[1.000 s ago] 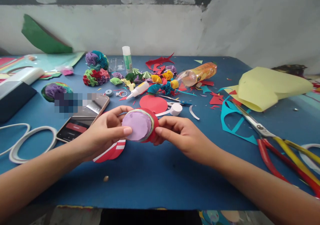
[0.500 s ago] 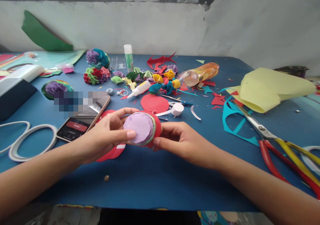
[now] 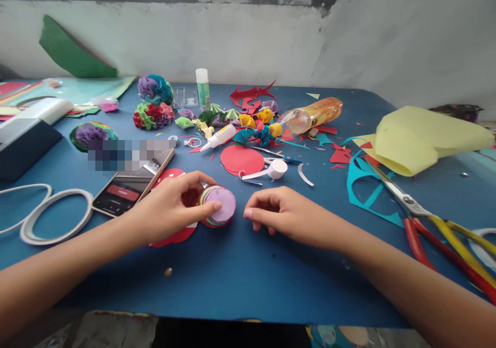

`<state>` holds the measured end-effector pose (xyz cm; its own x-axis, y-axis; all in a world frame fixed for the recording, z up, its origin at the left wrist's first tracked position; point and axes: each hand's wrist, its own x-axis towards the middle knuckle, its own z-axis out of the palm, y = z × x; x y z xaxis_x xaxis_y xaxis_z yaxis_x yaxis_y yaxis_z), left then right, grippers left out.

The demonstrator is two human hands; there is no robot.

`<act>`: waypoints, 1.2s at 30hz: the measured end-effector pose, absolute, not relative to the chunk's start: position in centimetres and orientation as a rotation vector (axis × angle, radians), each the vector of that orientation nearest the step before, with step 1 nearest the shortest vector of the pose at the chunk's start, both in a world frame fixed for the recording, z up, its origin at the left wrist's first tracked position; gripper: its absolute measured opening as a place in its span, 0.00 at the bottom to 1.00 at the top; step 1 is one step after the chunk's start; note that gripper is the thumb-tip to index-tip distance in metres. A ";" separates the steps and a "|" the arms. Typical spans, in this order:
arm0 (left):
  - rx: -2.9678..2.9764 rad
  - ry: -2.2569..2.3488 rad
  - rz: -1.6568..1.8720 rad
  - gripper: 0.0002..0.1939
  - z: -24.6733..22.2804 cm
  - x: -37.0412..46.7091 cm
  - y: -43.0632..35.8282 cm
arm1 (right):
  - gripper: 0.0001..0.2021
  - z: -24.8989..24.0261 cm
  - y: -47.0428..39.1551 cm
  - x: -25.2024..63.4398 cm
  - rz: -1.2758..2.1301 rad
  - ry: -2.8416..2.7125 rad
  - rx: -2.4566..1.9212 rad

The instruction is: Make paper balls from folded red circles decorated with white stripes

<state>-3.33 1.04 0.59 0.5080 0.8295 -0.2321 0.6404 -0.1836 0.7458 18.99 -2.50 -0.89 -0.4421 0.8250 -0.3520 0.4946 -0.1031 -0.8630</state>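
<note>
Now the paper-disc stack [image 3: 227,203] is pinched by the left hand [image 3: 176,203] alone, beside the red-and-white cutout [image 3: 176,237] on the worktop [image 3: 232,275]; the right hand [image 3: 289,215] (loosely curled, nothing seen held) has been withdrawn, leaving it free.

Left hand [image 3: 176,203] gripping a lilac-topped stack of paper discs [image 3: 227,207]
The right hand [image 3: 281,212], loosely curled, is near but apart from it; beyond, a red paper disc [image 3: 242,160] and a white roll [image 3: 278,169] lie on the blue worktop [image 3: 248,275].
</note>
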 end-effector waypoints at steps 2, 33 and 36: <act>2.160 1.283 0.260 0.19 0.9 -3.6 1.4 | 0.11 -0.9 -2.5 19.1 1.475 -1.921 -1.465; 2.271 1.067 -0.396 0.04 2.7 -6.4 3.0 | 0.08 -1.2 -2.9 18.4 0.854 -2.269 -1.407; 2.268 1.078 -0.419 0.04 2.8 -6.3 2.7 | 0.08 -1.1 -2.9 18.4 0.847 -2.264 -1.396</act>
<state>-6.26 2.66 2.83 0.6226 0.5972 -0.5056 0.7819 -0.5001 0.3721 18.38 -2.92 -1.09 -0.4545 0.8906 -0.0159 0.6825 0.3368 -0.6487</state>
